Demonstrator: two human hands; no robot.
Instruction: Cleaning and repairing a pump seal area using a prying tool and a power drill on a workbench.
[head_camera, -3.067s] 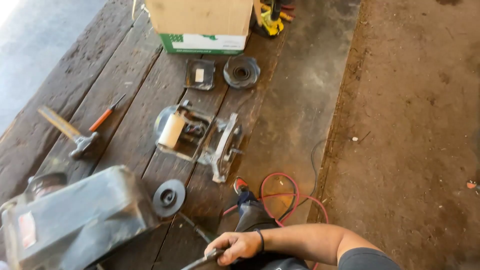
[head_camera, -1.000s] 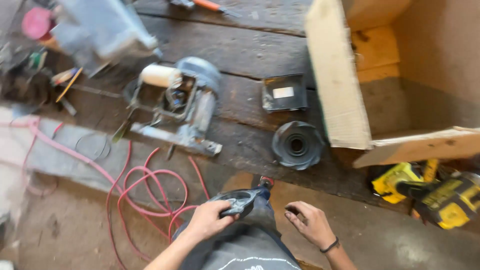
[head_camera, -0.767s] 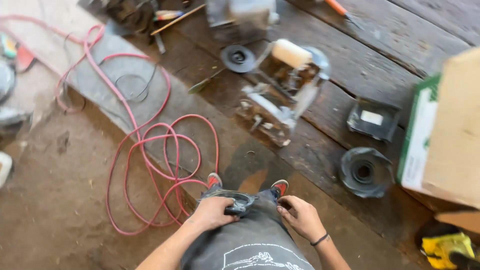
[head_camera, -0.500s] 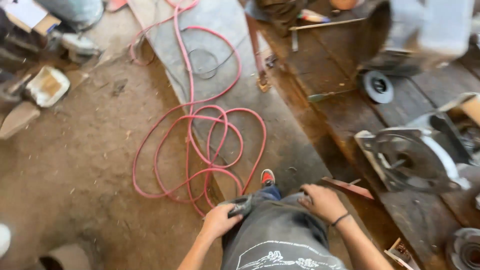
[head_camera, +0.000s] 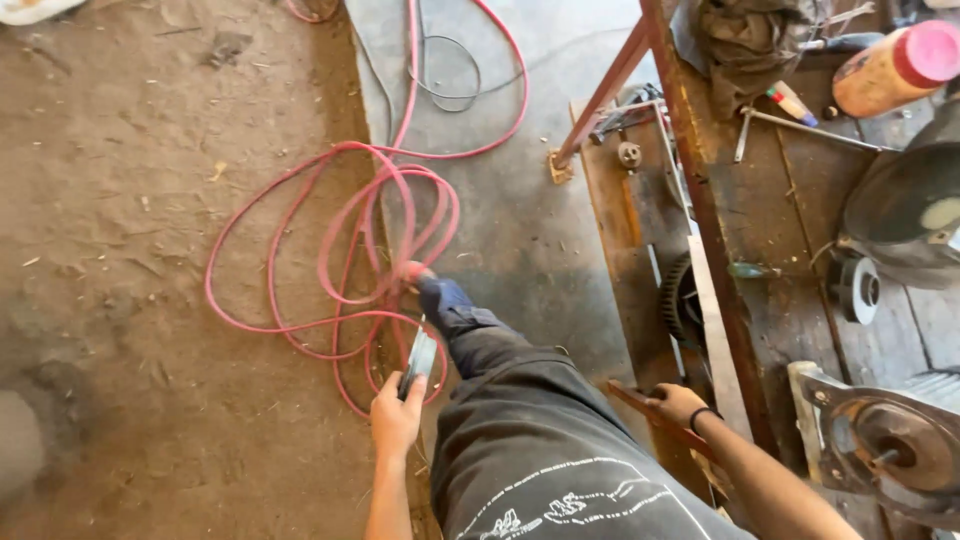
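Observation:
My left hand (head_camera: 395, 418) hangs beside my left leg, closed around a flat grey metal tool (head_camera: 421, 358) that points forward over the ground. My right hand (head_camera: 680, 403) grips a reddish rusty metal bar (head_camera: 632, 397) at the near side of the wooden workbench (head_camera: 790, 230). My dark trousers (head_camera: 540, 430) and blue shoe (head_camera: 440, 297) fill the space between the hands. The shoe stands on the edge of a coiled red hose (head_camera: 335, 250).
On the bench lie a rusty motor housing (head_camera: 885, 440), a small pulley disc (head_camera: 858, 288), a dark round casing (head_camera: 905, 205), a pink-capped can (head_camera: 890, 68) and a rag (head_camera: 750, 40). A toothed gear (head_camera: 680, 298) sits under the bench. Thin black cable (head_camera: 445, 75) loops on the concrete strip.
The view has swung from the bench top to the ground on the left. My hands have moved apart: the left one out beside the leg with the tool, the right one onto the bar.

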